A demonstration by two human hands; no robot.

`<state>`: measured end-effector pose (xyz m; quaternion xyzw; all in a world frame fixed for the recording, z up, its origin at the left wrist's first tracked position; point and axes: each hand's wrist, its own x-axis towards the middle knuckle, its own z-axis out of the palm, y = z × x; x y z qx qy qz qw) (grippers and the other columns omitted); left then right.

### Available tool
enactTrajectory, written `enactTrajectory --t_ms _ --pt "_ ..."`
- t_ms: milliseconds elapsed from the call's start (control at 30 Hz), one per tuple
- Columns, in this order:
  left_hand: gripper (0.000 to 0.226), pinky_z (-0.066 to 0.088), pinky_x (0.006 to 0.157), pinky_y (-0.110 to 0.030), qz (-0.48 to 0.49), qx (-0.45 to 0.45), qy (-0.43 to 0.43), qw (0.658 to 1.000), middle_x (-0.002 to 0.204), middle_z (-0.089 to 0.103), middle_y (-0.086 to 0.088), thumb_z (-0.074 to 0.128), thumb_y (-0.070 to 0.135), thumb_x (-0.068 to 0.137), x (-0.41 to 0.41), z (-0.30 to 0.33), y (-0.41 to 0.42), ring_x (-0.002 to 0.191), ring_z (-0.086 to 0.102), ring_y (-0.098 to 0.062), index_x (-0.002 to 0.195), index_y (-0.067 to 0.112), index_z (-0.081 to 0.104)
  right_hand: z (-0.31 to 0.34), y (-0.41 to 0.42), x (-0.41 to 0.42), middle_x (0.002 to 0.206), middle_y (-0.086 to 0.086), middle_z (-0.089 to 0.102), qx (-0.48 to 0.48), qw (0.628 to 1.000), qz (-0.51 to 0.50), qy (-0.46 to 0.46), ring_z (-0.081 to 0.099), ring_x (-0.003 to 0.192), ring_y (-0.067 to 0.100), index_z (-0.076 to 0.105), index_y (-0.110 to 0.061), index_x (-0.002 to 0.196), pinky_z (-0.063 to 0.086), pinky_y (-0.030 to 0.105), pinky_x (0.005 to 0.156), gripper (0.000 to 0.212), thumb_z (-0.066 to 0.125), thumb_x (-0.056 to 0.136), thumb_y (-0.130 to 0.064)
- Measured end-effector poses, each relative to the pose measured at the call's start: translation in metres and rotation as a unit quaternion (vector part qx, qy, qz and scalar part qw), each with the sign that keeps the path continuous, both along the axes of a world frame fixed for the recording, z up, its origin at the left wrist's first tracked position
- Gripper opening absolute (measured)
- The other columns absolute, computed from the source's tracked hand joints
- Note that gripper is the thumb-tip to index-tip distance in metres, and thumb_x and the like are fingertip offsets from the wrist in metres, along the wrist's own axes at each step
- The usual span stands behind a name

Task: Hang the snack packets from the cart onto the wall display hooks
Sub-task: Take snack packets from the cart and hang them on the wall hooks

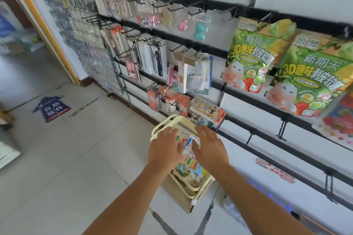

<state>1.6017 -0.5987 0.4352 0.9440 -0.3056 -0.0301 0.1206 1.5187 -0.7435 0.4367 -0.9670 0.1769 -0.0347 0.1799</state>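
Both hands reach down over the pale yellow cart [164, 123] standing on the tiled floor beside the wall display. The left hand [165, 149] and the right hand [210, 148] rest on the colourful snack packets [188, 150] piled in the cart's top tray, fingers spread and nearly straight, gripping nothing that can be seen. On the wall, green packets [254, 57] hang from black hooks [194, 12] above.

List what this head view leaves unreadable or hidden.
- Cart top tray contents: mostly covered by the left hand and right hand; only part of the colourful packets shows.
- Lower cart tiers: hidden beneath the top tray.
- Red packet: cut by the right edge.
- Far-left wall goods: blurred.
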Motion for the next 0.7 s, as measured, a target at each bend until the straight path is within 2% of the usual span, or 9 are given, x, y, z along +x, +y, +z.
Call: enactTrajectory --t_ms 133,233,400,600,700 --pt "0.047 0.044 0.101 -0.038 -0.022 -0.015 0.021 0.999 0.152 0.038 0.002 0.042 0.039 0.101 0.039 -0.013 -0.007 0.137 0.039 -0.021 0.146 0.023 0.038 -0.011 -0.003 0.034 0.159 -0.002 0.027 -0.003 0.999 -0.032 0.029 0.033 0.143 0.024 0.027 -0.026 0.153 0.039 0.042 0.108 0.055 0.037 0.102 -0.043" --pt "0.047 0.045 0.099 -0.037 -0.046 -0.013 0.036 0.998 0.148 0.043 0.003 0.043 0.039 0.1 0.068 -0.028 -0.004 0.133 0.042 -0.02 0.144 0.023 0.04 -0.025 0.003 0.058 0.16 -0.004 0.026 -0.018 0.997 -0.056 0.056 0.035 0.142 0.022 0.026 -0.027 0.153 0.04 0.039 0.106 0.053 0.035 0.104 -0.043" --pt "0.049 0.047 0.097 -0.036 -0.096 0.014 0.077 0.992 0.146 0.043 0.002 0.047 0.037 0.098 0.122 -0.056 0.02 0.13 0.046 -0.02 0.145 0.023 0.038 -0.054 0.024 0.098 0.159 -0.004 0.027 0.017 0.988 -0.113 0.103 0.033 0.143 0.022 0.024 -0.026 0.154 0.039 0.04 0.106 0.055 0.039 0.103 -0.04" --pt "0.047 0.051 0.094 -0.036 -0.146 0.034 0.104 0.983 0.146 0.045 0.002 0.045 0.038 0.099 0.176 -0.085 0.029 0.128 0.047 -0.019 0.143 0.023 0.04 -0.088 0.053 0.127 0.159 0.002 0.027 0.082 0.962 -0.205 0.161 0.031 0.144 0.028 0.025 -0.024 0.154 0.041 0.047 0.106 0.058 0.044 0.101 -0.04" --pt "0.044 0.05 0.092 -0.036 -0.163 0.043 0.131 0.977 0.142 0.047 0.001 0.044 0.037 0.1 0.181 -0.104 0.03 0.123 0.049 -0.019 0.14 0.021 0.043 -0.111 0.06 0.128 0.158 0.008 0.028 0.132 0.943 -0.246 0.181 0.041 0.138 0.032 0.025 -0.022 0.152 0.047 0.048 0.101 0.059 0.047 0.1 -0.039"
